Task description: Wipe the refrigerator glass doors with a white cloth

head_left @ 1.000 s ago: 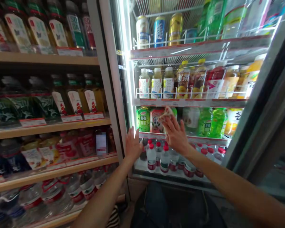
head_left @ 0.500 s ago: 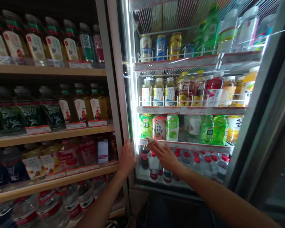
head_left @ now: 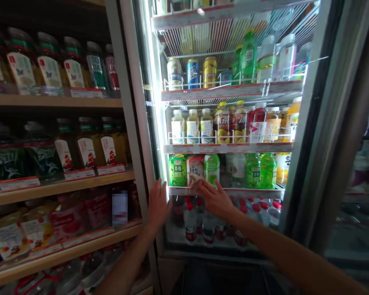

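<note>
My right hand point(head_left: 213, 198) is closed on a small pale cloth point(head_left: 197, 179), with its fingers stretched flat over it. The cloth overlaps the lower part of a red-labelled drink bottle point(head_left: 195, 164) on the lit fridge's third shelf, seemingly against the glass in front of it. My left hand point(head_left: 158, 207) rests with fingers apart on the left edge of the fridge front point(head_left: 144, 172). Beside the red bottle are a green drink bottle point(head_left: 177, 170) and a light green one point(head_left: 212, 166).
Wooden shelves point(head_left: 58, 196) with rows of bottled drinks stand to the left. Inside the fridge, cans point(head_left: 192, 73) and tea bottles point(head_left: 206, 126) fill upper shelves, and red-capped bottles point(head_left: 190, 223) stand at the bottom. A dark metal frame point(head_left: 332, 123) borders the right side.
The view has shifted, so the fridge appears further left and its upper shelves show more. My right hand with the cloth has moved slightly up and right, from the shelf rail onto the red-labelled bottle.
</note>
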`<state>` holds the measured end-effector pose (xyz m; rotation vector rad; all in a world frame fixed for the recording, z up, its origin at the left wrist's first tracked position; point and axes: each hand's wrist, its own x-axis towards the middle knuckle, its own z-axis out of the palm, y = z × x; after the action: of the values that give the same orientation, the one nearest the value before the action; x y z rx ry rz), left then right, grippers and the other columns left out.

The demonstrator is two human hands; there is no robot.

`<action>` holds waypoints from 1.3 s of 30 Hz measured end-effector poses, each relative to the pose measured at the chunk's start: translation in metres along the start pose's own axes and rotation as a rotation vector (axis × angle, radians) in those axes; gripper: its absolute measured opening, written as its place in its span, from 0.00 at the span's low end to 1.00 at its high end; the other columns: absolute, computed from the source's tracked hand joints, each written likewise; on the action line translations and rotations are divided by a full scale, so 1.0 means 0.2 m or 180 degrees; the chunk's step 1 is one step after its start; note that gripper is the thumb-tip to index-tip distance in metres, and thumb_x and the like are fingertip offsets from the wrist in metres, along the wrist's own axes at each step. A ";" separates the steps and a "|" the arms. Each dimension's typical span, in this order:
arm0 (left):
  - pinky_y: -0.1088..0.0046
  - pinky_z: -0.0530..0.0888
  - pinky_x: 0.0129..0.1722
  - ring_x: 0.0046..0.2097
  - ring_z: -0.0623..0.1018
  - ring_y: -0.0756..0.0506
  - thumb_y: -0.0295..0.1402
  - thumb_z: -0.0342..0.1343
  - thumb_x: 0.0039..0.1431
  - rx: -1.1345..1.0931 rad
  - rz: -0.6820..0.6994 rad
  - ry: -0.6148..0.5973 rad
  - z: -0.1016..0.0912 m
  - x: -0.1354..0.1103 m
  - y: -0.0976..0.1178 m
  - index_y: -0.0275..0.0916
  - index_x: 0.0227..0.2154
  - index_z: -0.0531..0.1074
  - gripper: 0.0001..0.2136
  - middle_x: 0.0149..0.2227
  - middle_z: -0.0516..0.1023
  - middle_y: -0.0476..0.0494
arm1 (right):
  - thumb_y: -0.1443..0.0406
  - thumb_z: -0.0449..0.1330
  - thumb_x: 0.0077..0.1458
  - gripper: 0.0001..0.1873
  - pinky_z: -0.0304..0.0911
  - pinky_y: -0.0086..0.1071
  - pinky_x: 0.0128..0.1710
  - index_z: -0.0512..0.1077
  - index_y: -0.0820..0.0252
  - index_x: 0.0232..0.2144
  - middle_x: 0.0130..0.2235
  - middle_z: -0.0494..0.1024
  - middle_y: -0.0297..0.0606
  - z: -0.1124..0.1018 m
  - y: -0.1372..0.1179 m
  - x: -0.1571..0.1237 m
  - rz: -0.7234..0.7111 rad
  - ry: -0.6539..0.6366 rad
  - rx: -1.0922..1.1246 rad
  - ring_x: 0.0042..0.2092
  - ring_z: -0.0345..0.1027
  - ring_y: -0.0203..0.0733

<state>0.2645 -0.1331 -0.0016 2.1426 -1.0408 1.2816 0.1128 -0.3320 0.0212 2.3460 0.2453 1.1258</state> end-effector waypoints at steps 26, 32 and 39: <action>0.52 0.53 0.60 0.64 0.50 0.37 0.35 0.53 0.55 -0.0295 0.0442 0.0047 0.10 0.25 0.60 0.38 0.57 0.59 0.26 0.63 0.52 0.36 | 0.65 0.48 0.57 0.27 0.40 0.53 0.59 0.57 0.60 0.59 0.63 0.51 0.44 -0.30 0.49 -0.46 0.1944 0.0138 -0.0822 0.65 0.38 0.52; 0.52 0.54 0.60 0.64 0.50 0.36 0.36 0.53 0.55 -0.0299 0.0507 0.0114 0.11 0.24 0.60 0.38 0.57 0.59 0.26 0.63 0.52 0.35 | 0.66 0.47 0.56 0.27 0.46 0.52 0.58 0.57 0.57 0.59 0.63 0.54 0.42 -0.32 0.51 -0.61 0.1858 -0.0221 -0.0894 0.64 0.43 0.51; 0.50 0.54 0.59 0.64 0.49 0.36 0.37 0.52 0.56 -0.0316 0.0500 0.0248 0.13 0.24 0.61 0.36 0.57 0.59 0.26 0.63 0.52 0.33 | 0.64 0.48 0.55 0.29 0.53 0.51 0.55 0.55 0.65 0.60 0.64 0.49 0.50 -0.34 0.65 -0.69 0.2593 0.0074 -0.1116 0.63 0.43 0.56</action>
<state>0.1976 -0.2443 0.0266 1.9544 -1.2338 1.3427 -0.0350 -0.4675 0.0319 2.1305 -0.9062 1.3943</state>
